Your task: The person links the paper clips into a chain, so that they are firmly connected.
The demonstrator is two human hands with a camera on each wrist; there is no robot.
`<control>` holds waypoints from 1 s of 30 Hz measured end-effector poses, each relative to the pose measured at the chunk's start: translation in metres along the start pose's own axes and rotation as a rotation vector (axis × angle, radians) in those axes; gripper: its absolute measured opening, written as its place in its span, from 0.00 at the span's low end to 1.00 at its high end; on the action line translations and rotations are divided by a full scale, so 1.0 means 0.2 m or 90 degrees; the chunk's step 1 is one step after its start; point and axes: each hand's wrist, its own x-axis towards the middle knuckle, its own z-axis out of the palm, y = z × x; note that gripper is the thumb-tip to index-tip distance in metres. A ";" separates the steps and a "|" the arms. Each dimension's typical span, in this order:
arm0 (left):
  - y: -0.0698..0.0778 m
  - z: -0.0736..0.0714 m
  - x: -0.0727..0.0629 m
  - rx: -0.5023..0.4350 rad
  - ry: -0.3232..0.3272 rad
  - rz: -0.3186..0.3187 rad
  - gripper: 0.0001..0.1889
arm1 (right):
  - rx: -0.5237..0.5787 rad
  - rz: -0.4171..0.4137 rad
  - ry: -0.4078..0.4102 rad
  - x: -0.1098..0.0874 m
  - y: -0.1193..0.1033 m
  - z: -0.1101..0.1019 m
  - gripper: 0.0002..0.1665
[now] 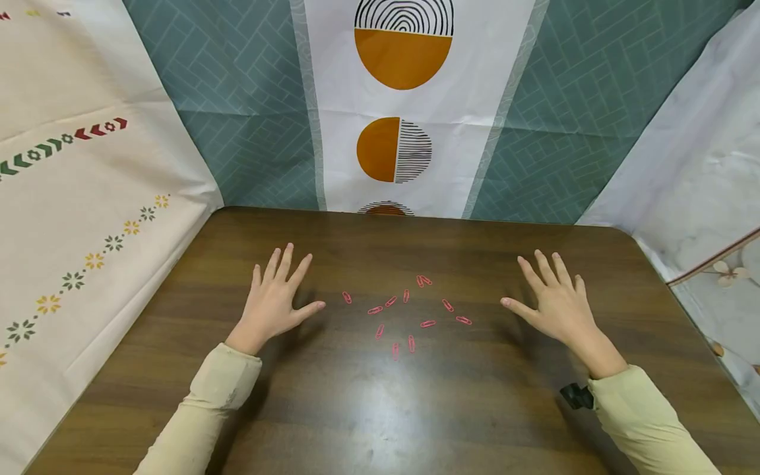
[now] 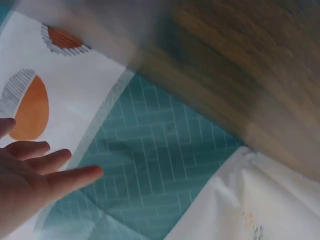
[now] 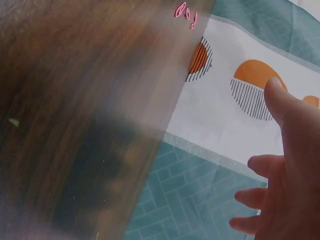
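Several pink paper clips [image 1: 427, 324] lie scattered over the middle of the brown wooden table [image 1: 332, 409]. To their left, my left hand [image 1: 274, 300] is spread with the palm down and holds nothing; its thumb points toward the clips. On the other side, my right hand [image 1: 557, 303] is spread likewise, thumb toward the clips, with nothing in it. Fingers of the left hand [image 2: 30, 175] show in the left wrist view. In the right wrist view, a few paper clips [image 3: 186, 14] appear at the top, away from the right hand [image 3: 290, 165].
A teal and white cloth [image 1: 255, 119] with orange half-circles hangs behind the table's far edge. White patterned cloth [image 1: 107, 198] borders the left side, and pale cloth [image 1: 700, 171] the right. A small black object [image 1: 576, 396] sits at the right wrist.
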 end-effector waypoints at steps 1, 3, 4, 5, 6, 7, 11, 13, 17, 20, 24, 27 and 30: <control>0.00 0.01 0.01 -0.011 0.002 0.011 0.45 | -0.001 0.001 -0.001 0.00 0.00 0.00 0.51; 0.00 0.02 0.02 -0.041 0.004 0.034 0.42 | -0.001 0.001 -0.001 0.00 0.00 0.00 0.51; -0.01 0.03 0.03 -0.061 0.002 0.045 0.40 | 0.000 0.000 -0.002 0.00 0.00 0.00 0.51; -0.01 0.04 0.04 -0.082 -0.001 0.053 0.39 | 0.001 0.000 -0.003 0.00 0.00 0.00 0.51; -0.01 0.04 0.04 -0.107 -0.003 0.061 0.37 | 0.001 0.000 -0.003 0.00 0.00 0.01 0.51; -0.02 0.05 0.05 -0.130 -0.007 0.067 0.35 | 0.002 -0.001 -0.003 0.00 -0.01 0.01 0.51; -0.03 0.08 0.09 -0.201 -0.019 0.096 0.27 | 0.001 -0.002 -0.007 0.00 -0.01 0.02 0.51; -0.03 0.10 0.12 -0.218 -0.025 0.108 0.24 | -0.002 -0.004 -0.007 0.00 -0.01 0.02 0.51; -0.02 0.13 0.17 -0.266 -0.040 0.114 0.19 | -0.005 -0.010 -0.008 0.00 -0.02 0.03 0.51; -0.02 0.14 0.21 -0.294 -0.052 0.116 0.16 | -0.004 -0.014 -0.014 0.01 -0.03 0.04 0.50; -0.03 0.18 0.25 -0.308 -0.076 0.123 0.13 | -0.006 -0.025 -0.018 0.01 -0.04 0.05 0.49; -0.03 0.20 0.27 -0.318 -0.104 0.118 0.13 | -0.002 -0.041 -0.014 0.01 -0.04 0.06 0.48; -0.03 0.21 0.29 -0.331 -0.130 0.107 0.12 | 0.018 -0.062 0.000 0.02 -0.04 0.07 0.46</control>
